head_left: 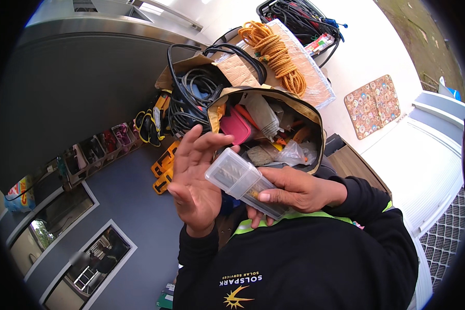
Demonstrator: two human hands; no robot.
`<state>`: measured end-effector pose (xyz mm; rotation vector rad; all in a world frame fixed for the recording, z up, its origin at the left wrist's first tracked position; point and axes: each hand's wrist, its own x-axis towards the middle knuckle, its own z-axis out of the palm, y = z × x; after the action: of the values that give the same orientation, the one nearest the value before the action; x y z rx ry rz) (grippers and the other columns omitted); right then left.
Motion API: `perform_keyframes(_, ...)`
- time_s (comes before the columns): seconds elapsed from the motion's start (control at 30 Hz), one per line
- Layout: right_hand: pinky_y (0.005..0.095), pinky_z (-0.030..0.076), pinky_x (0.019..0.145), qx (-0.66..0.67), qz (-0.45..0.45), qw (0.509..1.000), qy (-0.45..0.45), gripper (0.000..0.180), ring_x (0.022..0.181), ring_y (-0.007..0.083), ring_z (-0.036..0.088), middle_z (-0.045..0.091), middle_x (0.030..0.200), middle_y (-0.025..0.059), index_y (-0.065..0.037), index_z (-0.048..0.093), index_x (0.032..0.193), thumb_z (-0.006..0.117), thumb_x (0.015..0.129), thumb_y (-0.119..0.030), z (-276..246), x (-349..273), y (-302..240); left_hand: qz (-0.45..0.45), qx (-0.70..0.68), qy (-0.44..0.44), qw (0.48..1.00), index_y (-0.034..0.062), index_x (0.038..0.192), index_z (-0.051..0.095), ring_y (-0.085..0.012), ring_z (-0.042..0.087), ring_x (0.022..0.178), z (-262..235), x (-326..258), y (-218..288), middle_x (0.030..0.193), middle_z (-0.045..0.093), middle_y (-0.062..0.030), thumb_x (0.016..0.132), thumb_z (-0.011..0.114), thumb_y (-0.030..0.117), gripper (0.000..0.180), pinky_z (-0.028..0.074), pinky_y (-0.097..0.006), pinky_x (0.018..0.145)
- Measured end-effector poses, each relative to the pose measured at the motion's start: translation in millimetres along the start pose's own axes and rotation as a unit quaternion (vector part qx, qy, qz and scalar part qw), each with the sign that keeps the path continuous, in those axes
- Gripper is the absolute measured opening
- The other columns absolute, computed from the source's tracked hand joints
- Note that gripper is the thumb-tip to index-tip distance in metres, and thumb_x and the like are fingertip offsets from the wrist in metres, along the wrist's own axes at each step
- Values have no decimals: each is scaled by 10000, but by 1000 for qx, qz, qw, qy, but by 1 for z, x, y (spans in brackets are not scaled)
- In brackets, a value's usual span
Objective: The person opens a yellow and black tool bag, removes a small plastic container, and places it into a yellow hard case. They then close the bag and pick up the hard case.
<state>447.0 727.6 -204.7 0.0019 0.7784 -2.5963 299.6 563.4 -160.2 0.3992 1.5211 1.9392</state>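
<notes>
My right hand [294, 192] grips a clear plastic case [241, 181] that holds several thin metal bits, with the thumb on top and the fingers underneath. My left hand [196, 178] is spread open with its palm against the left end of the case. Both hands hover just in front of an open tan tool bag [274, 132] stuffed with a pink box [236, 126], orange-handled tools and a plastic bag.
Black cables [194, 95] and a coil of orange rope [276, 54] lie behind the bag on cardboard. Yellow tool parts [163, 168] sit to the left. A black crate of wires [299, 20] stands at the back. A patterned mat [373, 105] lies on the right.
</notes>
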Motion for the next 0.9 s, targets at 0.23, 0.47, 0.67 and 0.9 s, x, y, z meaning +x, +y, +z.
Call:
perform_keyframes(0.23,272,544,680,-65,16,997,45,269,691,104,669,700,892,35,-16,498,1332,484,1187,-243,23,-7,15,-125,-235,-49,963,66,823,549,-195,541,591,20,-3,-6,739,474,-60,1186,246,566,688,568,-449,684)
perform_keyframes(0.47,287,542,657,-150,-30,988,27,254,637,147,680,707,859,46,-25,477,1346,492,1178,-215,41,-6,9,-67,-173,-88,979,92,789,503,-170,501,549,18,-12,22,717,445,-36,1197,202,531,670,588,-452,649)
perform_keyframes(0.67,288,543,640,-162,-41,986,-5,237,637,140,684,704,856,42,-34,476,1320,492,1179,-224,53,-1,3,-39,-179,-89,979,77,788,519,-180,513,560,18,-18,42,718,458,-54,1201,221,502,662,592,-458,659)
perform_keyframes(0.9,288,548,625,-122,8,992,10,250,642,123,694,708,855,41,-24,502,1298,578,1147,-208,53,-5,4,-56,-197,-4,979,73,795,512,-179,498,569,22,-32,35,722,466,-69,1207,288,460,609,570,-445,658)
